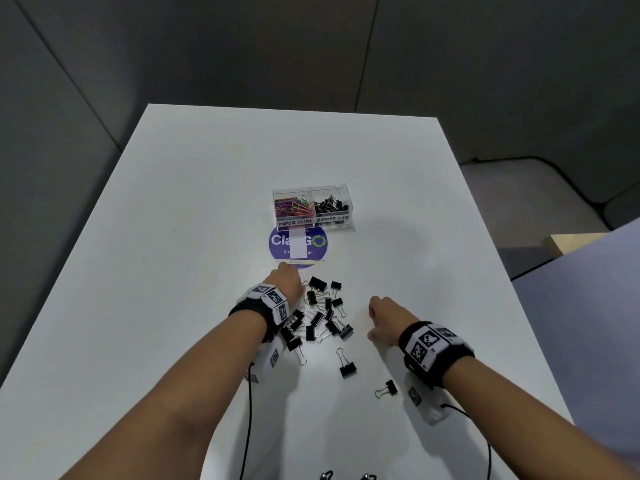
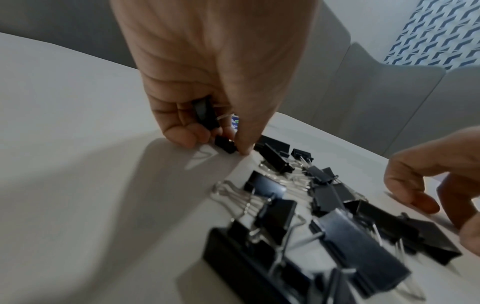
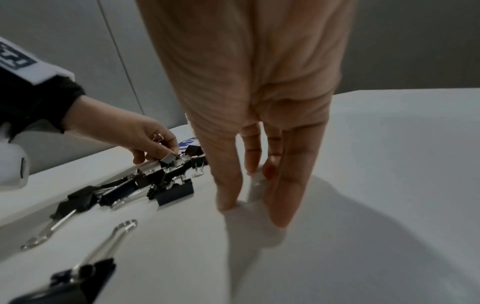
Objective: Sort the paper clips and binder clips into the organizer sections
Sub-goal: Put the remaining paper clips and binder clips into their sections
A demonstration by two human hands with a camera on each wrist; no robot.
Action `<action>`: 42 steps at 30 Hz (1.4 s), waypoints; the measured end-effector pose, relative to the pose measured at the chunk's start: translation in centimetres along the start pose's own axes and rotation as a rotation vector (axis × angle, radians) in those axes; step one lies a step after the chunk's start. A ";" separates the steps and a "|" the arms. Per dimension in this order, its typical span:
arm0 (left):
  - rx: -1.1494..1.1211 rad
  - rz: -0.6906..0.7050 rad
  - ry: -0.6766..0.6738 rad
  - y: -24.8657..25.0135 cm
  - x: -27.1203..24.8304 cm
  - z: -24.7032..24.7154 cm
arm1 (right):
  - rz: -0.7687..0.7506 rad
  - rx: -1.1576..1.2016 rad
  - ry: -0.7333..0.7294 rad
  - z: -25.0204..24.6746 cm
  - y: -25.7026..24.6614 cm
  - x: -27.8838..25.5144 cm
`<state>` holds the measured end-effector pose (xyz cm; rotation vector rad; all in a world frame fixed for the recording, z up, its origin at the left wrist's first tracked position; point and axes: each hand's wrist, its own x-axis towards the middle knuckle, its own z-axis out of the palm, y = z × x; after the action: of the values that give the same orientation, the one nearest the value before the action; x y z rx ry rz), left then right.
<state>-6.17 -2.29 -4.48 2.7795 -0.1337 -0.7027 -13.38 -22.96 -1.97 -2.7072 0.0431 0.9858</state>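
The white table (image 1: 207, 237) is smooth and matte, and almost everything on it sits near its middle. At twelve o'clock from the person stands the organizer (image 1: 313, 227), a clear hard-plastic box split in two, with handwritten labels so each kind goes to its own side: bright wire paper clips (image 1: 294, 209) fill the left section, black binder clips (image 1: 329, 206) lie in the right. Just below it, at six o'clock, a round purple sticker (image 1: 277, 242) lies flat.

Nearer the person, the pile (image 1: 322, 313) of unsorted binder clips sprawls, folded black steel with springy silver wire handles, tangled; a few strays lie off toward five o'clock.

The left hand (image 2: 207, 98) works the pile's ten o'clock edge, fingers curled around one clip (image 2: 205, 113) tucked in the palm while thumb and fingertip pinch a second (image 2: 224, 144), presumably gathering several per trip. The right hand (image 3: 259, 123) holds nothing, fingers straight, tips resting on the table at the pile's three o'clock.
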 end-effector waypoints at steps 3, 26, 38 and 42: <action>0.025 0.023 -0.018 -0.1 -0.3 0.1 | -0.071 -0.019 -0.003 -0.6 0.2 -0.4; -0.027 0.168 -0.078 -4.4 -6.7 0.6 | -0.360 -0.252 -0.166 2.8 0.1 -5.1; 0.244 0.352 -0.113 -2.8 -9.0 0.7 | -0.165 -0.380 -0.016 3.5 -4.1 -4.0; 0.293 0.399 -0.155 -2.7 -8.8 0.8 | -0.166 -0.394 -0.023 3.7 -4.6 -3.8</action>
<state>-14.22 1.49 -1.95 2.8233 -0.8581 -0.8441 -18.14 -17.81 -1.20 -2.9835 -0.4158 1.0686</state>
